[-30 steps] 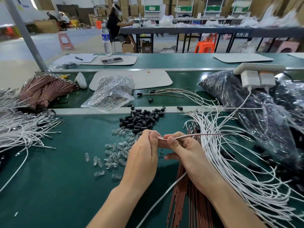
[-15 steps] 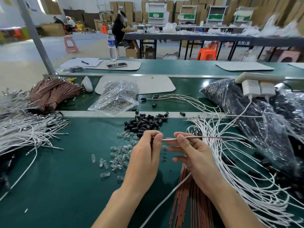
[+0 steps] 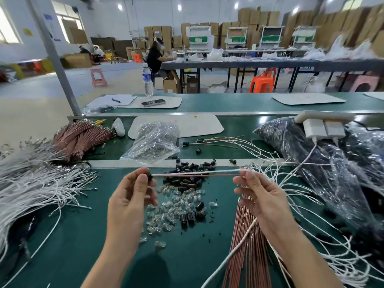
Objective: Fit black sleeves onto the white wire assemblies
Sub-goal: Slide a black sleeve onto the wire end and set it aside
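The left hand [image 3: 128, 202] pinches the sleeve [image 3: 149, 176], the right hand [image 3: 264, 196] pinches the wires [image 3: 195, 173] taut; pull harder and the sleeve could pop off.

I record the surface [image 3: 62, 246] as matt green sheet. The black sleeves [image 3: 193, 166] read as smooth, semi-gloss plastic. The white wires [image 3: 31, 183] carry smooth matt insulation, and the copper-coloured wires [image 3: 239, 256] show a metallic sheen. The clear capsules [image 3: 176, 200] look glossy and transparent. The clear bag [image 3: 153, 140] and dark bag [image 3: 332, 163] are crinkled, shiny plastic film.
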The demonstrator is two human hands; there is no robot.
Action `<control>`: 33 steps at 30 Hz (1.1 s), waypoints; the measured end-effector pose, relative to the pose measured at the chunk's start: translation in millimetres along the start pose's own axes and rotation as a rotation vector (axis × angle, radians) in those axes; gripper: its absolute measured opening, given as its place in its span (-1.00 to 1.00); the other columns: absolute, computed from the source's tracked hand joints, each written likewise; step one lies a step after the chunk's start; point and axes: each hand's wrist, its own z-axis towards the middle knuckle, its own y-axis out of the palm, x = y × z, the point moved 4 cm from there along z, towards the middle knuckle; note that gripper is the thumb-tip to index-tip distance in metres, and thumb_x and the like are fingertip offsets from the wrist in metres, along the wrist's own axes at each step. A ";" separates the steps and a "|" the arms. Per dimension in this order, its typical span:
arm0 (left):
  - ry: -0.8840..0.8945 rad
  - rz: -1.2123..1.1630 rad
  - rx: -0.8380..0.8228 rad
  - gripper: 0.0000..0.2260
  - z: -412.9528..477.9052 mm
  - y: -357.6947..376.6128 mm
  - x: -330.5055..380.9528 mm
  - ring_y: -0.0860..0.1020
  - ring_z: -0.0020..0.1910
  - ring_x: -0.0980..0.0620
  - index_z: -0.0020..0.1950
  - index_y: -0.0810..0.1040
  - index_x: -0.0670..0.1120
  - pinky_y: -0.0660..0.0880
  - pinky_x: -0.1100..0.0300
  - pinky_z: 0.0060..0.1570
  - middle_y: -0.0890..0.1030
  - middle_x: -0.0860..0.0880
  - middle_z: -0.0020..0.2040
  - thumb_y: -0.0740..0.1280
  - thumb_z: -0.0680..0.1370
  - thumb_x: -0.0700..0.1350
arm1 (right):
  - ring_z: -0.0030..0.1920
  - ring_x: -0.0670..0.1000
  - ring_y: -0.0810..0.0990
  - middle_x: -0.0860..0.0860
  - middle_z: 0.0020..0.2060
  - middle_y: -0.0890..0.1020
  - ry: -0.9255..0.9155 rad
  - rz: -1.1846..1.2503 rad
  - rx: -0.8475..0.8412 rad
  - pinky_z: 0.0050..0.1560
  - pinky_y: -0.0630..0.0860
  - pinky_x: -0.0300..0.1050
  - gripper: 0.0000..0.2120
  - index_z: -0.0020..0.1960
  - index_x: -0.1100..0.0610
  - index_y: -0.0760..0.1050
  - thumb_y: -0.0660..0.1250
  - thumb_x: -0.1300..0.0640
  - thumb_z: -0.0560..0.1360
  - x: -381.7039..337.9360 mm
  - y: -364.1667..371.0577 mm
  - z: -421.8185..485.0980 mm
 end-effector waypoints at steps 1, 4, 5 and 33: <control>-0.009 -0.010 -0.012 -0.84 4.6 2.9 4.6 0.56 -0.31 0.05 0.02 0.67 0.01 0.59 0.21 -0.30 0.66 -0.05 -0.20 0.32 0.53 -0.02 | -0.21 -0.03 0.69 0.11 -0.07 0.75 -0.022 -0.013 0.001 -0.35 0.60 -0.22 -0.81 -0.05 0.03 0.74 0.40 0.01 0.44 -9.3 -2.1 3.3; -0.006 -0.011 -0.076 -0.86 25.7 21.5 20.6 0.59 -0.29 0.08 -0.04 0.69 0.13 0.60 0.23 -0.27 0.68 -0.01 -0.17 0.34 0.52 0.04 | -0.17 -0.03 0.70 0.08 -0.05 0.74 -0.102 -0.053 -0.038 -0.29 0.62 -0.22 -0.77 -0.03 0.00 0.73 0.43 -0.09 0.40 -43.7 0.6 18.4; -0.001 0.001 -0.083 -0.86 38.3 30.7 24.3 0.60 -0.29 0.10 -0.03 0.68 0.12 0.59 0.24 -0.27 0.69 0.02 -0.16 0.34 0.53 0.07 | -0.14 -0.03 0.71 0.07 -0.04 0.75 -0.132 -0.069 -0.043 -0.26 0.62 -0.22 -0.75 -0.03 0.00 0.72 0.43 -0.11 0.40 -56.8 2.6 28.8; 0.171 1.490 -0.747 -0.54 -2.0 80.9 -52.1 0.24 0.51 -0.06 0.52 0.32 0.06 0.17 -0.01 0.48 0.31 -0.02 0.52 0.08 0.68 0.22 | 0.28 -0.03 0.50 -0.07 0.28 0.55 -0.181 -1.456 -0.198 0.37 0.41 -0.04 -0.71 0.35 -0.03 0.51 0.19 0.02 0.67 16.5 -15.8 16.9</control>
